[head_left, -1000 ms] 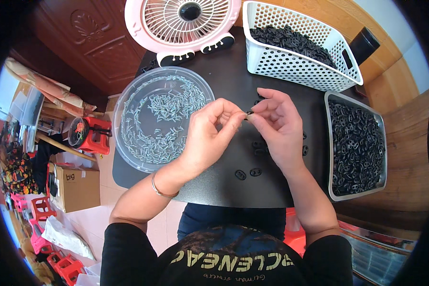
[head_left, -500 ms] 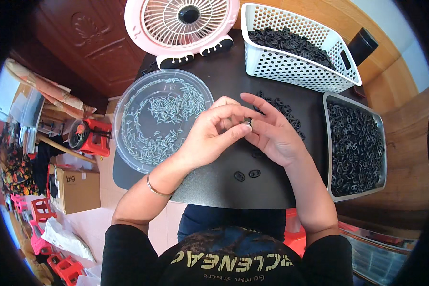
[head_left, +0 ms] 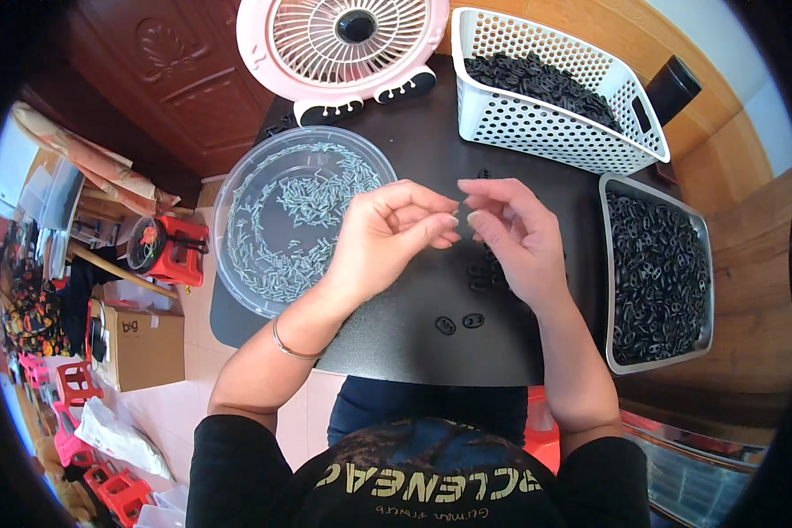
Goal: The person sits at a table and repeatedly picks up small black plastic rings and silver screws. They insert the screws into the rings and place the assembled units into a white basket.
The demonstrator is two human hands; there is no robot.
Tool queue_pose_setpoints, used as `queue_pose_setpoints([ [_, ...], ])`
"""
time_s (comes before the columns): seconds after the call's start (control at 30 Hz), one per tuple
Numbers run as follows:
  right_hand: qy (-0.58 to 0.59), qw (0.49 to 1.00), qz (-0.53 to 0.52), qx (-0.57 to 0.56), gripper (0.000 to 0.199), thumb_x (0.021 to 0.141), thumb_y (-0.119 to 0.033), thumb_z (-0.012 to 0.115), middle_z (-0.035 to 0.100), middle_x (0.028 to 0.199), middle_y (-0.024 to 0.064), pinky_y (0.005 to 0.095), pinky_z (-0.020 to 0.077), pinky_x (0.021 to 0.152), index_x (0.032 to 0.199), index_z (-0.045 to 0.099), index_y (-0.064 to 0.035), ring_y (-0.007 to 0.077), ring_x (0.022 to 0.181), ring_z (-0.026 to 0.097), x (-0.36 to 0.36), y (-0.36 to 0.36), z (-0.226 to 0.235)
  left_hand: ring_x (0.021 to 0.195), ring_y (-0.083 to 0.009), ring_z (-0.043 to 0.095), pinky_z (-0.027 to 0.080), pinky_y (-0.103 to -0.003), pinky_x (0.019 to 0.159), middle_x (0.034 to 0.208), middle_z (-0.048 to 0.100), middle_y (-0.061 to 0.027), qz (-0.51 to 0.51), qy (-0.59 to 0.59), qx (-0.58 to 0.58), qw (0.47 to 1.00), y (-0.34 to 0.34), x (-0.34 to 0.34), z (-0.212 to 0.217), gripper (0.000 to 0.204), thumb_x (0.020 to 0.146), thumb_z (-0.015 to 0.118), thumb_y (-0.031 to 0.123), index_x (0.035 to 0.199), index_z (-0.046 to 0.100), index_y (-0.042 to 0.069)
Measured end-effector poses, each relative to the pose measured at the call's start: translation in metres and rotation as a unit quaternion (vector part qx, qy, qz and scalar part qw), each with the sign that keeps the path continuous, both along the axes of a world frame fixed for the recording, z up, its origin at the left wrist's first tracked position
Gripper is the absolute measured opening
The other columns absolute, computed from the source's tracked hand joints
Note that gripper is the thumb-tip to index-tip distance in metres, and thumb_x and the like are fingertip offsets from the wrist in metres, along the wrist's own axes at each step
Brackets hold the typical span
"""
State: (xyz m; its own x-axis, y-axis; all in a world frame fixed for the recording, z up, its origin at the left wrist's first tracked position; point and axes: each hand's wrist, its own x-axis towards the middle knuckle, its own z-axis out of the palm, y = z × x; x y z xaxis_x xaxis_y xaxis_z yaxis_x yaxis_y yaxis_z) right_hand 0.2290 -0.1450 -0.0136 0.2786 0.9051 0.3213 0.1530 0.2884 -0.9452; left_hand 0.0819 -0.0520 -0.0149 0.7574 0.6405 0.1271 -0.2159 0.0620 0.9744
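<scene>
My left hand (head_left: 396, 227) hovers over the dark table, thumb and fingertips drawn together in a pinch. Whatever is in that pinch, if anything, is too small to make out. Just to its right, a small gap away, my right hand (head_left: 521, 242) has its fingers curved and its thumb apart from the forefinger; I see nothing in it. Beneath and behind the right hand lie several black oval pieces with holes (head_left: 478, 277), partly hidden by it. Nearer me, two more black oval pieces (head_left: 473, 320) lie side by side on the table.
A clear round tub (head_left: 223, 255) of small silvery metal pins stands left. At the back are a pink fan (head_left: 253, 55) and a white perforated basket (head_left: 537, 141) of black pieces. A grey tray (head_left: 611, 290) full of black oval pieces sits right. The table's front edge curves before me.
My hands were together around a small dark piece with a metallic spot; now they are apart, and that piece is no longer visible. The right hand's fingers have loosened.
</scene>
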Motion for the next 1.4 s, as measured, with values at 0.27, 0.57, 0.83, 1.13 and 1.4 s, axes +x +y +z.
queue_pose_setpoints([
  [0.27, -0.134, 0.990, -0.036, 0.038, 0.014, 0.077, 0.003, 0.058, 0.061, 0.082, 0.0073, 0.0233, 0.0494, 0.063, 0.089, 0.063, -0.0022, 0.0125, 0.071, 0.060, 0.002, 0.002, -0.001, 0.078, -0.0135, 0.062, 0.052, -0.023, 0.070, 0.084, 0.059, -0.0082, -0.002, -0.027, -0.005, 1.000, -0.001, 0.002, -0.003, 0.017, 0.077, 0.054, -0.010, 0.091, 0.048, -0.002],
  [0.57, -0.136, 0.989, -0.056, 0.008, 0.011, 0.076, 0.002, 0.059, 0.060, 0.082, 0.0072, 0.0233, 0.0490, 0.062, 0.086, 0.061, -0.0009, 0.0129, 0.071, 0.061, 0.003, 0.001, 0.000, 0.077, -0.0190, 0.064, 0.053, -0.025, 0.070, 0.087, 0.060, -0.0113, -0.016, -0.054, -0.067, 0.996, 0.002, 0.003, -0.004, 0.019, 0.080, 0.056, -0.006, 0.096, 0.047, -0.002],
  [0.83, -0.110, 0.991, -0.073, -0.007, 0.012, 0.075, 0.001, 0.061, 0.060, 0.080, 0.0065, 0.0230, 0.0484, 0.062, 0.087, 0.060, -0.0014, 0.0120, 0.070, 0.061, 0.002, 0.001, -0.003, 0.076, -0.0164, 0.063, 0.053, -0.024, 0.069, 0.082, 0.061, -0.0088, -0.028, -0.063, -0.091, 0.994, 0.004, 0.003, -0.006, 0.014, 0.081, 0.056, -0.005, 0.092, 0.049, -0.001],
  [1.13, -0.157, 0.984, -0.084, 0.008, 0.011, 0.075, 0.002, 0.061, 0.058, 0.077, 0.0053, 0.0223, 0.0468, 0.058, 0.084, 0.059, -0.0018, 0.0111, 0.066, 0.058, 0.001, 0.000, -0.001, 0.071, -0.0145, 0.063, 0.053, -0.024, 0.069, 0.081, 0.061, -0.0078, -0.012, -0.071, -0.111, 0.991, 0.001, 0.003, -0.004, 0.010, 0.079, 0.058, -0.005, 0.086, 0.053, 0.000],
  [1.4, -0.174, 0.981, -0.085, -0.001, 0.009, 0.077, 0.002, 0.058, 0.056, 0.075, 0.0050, 0.0227, 0.0443, 0.053, 0.083, 0.054, -0.0014, 0.0104, 0.060, 0.055, -0.003, 0.002, -0.008, 0.073, -0.0133, 0.063, 0.052, -0.023, 0.069, 0.081, 0.061, -0.0078, 0.019, -0.034, -0.061, 0.997, -0.002, 0.002, -0.003, 0.011, 0.077, 0.059, -0.007, 0.085, 0.053, -0.001],
])
